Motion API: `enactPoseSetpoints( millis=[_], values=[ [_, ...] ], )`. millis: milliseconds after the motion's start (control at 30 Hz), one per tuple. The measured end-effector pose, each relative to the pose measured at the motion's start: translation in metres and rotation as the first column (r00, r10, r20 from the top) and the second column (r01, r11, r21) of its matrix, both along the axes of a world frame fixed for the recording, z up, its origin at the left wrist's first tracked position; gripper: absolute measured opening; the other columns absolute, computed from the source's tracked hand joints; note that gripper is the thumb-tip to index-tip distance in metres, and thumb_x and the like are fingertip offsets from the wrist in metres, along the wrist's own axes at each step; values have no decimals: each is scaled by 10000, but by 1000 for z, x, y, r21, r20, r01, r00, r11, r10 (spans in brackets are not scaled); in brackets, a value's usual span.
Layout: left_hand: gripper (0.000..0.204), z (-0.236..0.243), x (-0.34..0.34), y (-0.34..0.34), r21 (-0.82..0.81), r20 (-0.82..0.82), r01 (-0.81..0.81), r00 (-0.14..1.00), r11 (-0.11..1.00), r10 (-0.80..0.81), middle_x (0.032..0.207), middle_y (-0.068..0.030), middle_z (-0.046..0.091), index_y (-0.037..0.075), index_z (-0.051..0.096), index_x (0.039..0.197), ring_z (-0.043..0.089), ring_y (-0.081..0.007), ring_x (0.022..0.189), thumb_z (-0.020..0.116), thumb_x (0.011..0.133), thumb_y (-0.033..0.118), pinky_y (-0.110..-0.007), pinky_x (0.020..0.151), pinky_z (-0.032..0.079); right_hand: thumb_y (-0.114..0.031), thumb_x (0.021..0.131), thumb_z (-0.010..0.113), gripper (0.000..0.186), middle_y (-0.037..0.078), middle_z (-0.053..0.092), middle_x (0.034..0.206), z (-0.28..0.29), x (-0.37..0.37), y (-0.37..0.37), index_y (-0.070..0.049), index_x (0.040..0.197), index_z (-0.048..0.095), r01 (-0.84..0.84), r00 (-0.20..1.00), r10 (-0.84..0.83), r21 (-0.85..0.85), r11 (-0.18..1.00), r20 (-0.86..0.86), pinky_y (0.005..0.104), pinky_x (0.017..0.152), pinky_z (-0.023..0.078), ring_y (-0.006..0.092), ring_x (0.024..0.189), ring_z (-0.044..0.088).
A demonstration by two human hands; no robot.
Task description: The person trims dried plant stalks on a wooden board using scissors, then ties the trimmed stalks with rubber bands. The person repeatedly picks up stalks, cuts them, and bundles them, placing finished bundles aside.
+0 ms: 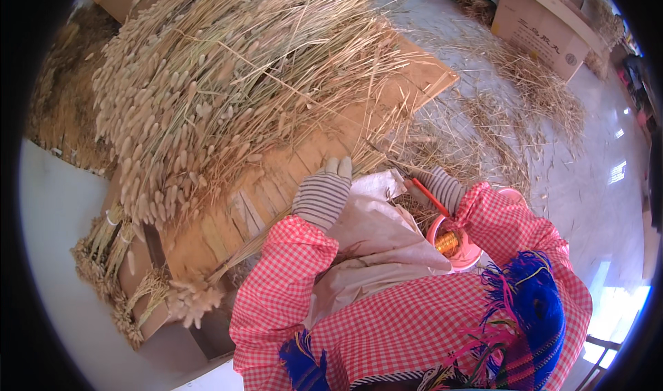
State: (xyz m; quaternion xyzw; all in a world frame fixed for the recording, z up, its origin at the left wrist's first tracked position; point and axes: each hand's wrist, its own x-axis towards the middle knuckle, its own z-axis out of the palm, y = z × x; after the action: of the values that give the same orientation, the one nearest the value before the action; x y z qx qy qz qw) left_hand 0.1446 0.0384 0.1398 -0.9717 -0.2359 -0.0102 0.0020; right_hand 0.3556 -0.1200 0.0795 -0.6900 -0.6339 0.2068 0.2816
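My left hand (323,196), in a striped glove with pale fingertips, is closed around a thin bunch of dried grass stems (252,247). The fluffy heads (195,298) of this bunch point to the lower left, and its cut ends reach past my fingers to the right. In my right hand (442,188), gloved the same way, is a tool with a red handle (429,196); its working end is hard to make out among the stems. Ahead, a big heap of dried bunny-tail grass (228,94) covers most of a cardboard-topped work surface (290,167).
A pink bucket (464,256) holding a golden spool (447,243) stands by my right forearm. Tied bundles (148,291) lie at the lower left. Straw litter (511,129) covers the floor at right, near a cardboard box (539,32). A pale cloth (376,242) drapes over my lap.
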Motion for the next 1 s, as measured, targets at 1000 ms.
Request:
enactPoseSetpoints(
  millis=[1000],
  values=[
    [509, 9, -29, -7, -9, -15, 29, 999, 1000, -30, 1061, -169, 573, 36, 476, 1263, 640, -325, 862, 619, 802, 198, -432, 692, 527, -199, 840, 706, 327, 2, 562, 828, -7, -10, -11, -5, 1062, 564, 42, 727, -64, -49, 998, -684, 267, 687, 448, 74, 788, 488]
  ],
)
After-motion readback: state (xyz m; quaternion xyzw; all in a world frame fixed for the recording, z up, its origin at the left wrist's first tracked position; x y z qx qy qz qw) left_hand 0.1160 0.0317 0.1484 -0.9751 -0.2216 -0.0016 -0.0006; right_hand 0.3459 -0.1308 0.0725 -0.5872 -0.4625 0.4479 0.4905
